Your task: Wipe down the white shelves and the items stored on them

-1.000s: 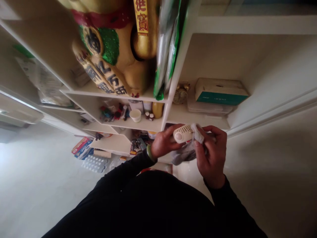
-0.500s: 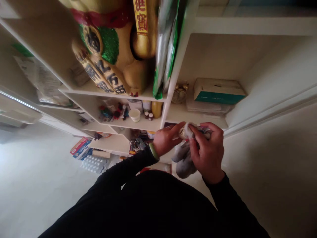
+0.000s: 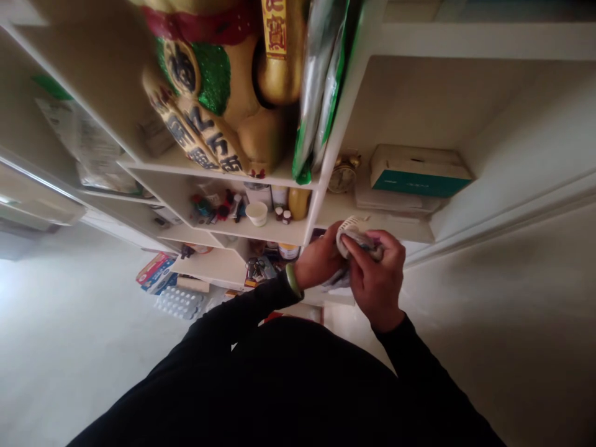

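Left hand (image 3: pixel 319 259) is holding a small white fan (image 3: pixel 348 234) from below, the fan sitting just in front of a white shelf (image 3: pixel 372 226). Right hand (image 3: pixel 375 279) is closing over a grey cloth (image 3: pixel 365 246), pressing it against the fan's grille. A green bangle (image 3: pixel 292 279) is circling the left wrist.

The fan (image 3: pixel 350 237) you're holding is cream-white with slotted ribs; below the fan, your sleeve (image 3: pixel 251 307) is black, your bangle (image 3: pixel 292 280) pale green; beyond the fan, the tissue box (image 3: pixel 419 183) shows teal under white; the figurine (image 3: pixel 209 105) is gold, with green glitter and a red band.
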Motion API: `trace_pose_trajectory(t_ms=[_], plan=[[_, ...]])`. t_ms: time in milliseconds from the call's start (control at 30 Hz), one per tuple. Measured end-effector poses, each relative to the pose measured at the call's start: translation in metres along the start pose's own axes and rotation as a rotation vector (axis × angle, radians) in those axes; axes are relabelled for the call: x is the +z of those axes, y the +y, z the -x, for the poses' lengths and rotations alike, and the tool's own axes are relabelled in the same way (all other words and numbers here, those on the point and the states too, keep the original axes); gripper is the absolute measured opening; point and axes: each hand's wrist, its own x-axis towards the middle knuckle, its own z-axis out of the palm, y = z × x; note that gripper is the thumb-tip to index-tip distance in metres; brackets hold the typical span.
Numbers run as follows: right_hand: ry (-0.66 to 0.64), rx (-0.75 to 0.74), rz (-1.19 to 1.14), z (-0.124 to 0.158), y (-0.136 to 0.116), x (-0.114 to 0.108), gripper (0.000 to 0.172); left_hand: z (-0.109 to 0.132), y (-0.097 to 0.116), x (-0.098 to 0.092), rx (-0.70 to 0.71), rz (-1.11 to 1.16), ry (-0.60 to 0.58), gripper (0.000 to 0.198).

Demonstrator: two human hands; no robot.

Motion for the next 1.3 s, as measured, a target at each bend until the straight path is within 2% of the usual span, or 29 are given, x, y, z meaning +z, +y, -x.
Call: trace_pose_trajectory(t_ms=[200,300,400,567,633,767,900,1000,1167,1300], plan=[[0.069,-0.013,-0.012,0.004,0.01,0.011,0.052,-0.007,-0.004,0.01,0.116,0.173,0.027,0.091],[0.099,0.014,-0.031,0.017,0.011,0.017,0.051,-0.007,-0.009,0.013,0.206,0.228,0.038,0.089],[0.12,0.041,-0.031,0.026,0.011,0.018,0.048,-0.005,-0.014,0.02,0.237,0.293,0.055,0.086],[0.101,0.063,-0.044,0.031,0.015,0.011,0.043,-0.004,-0.022,0.028,0.217,0.429,0.087,0.076],[0.102,0.089,-0.065,0.029,0.016,0.006,0.044,-0.005,-0.025,0.025,0.218,0.493,0.108,0.071],[0.173,0.142,-0.098,0.011,0.01,-0.009,0.047,-0.008,-0.025,0.018,0.21,0.539,0.14,0.074],[0.153,0.092,-0.1,-0.018,-0.003,-0.018,0.046,-0.005,-0.014,0.017,0.175,0.547,0.144,0.069],[0.18,0.119,-0.114,-0.03,-0.002,-0.014,0.044,-0.002,-0.008,0.017,0.132,0.616,0.154,0.067],[0.244,0.208,-0.202,-0.022,0.005,0.005,0.051,0.0,-0.002,0.013,0.008,0.796,0.084,0.071],[0.254,0.259,-0.277,-0.003,-0.008,0.024,0.058,0.001,0.003,0.013,-0.141,0.946,0.087,0.066]])
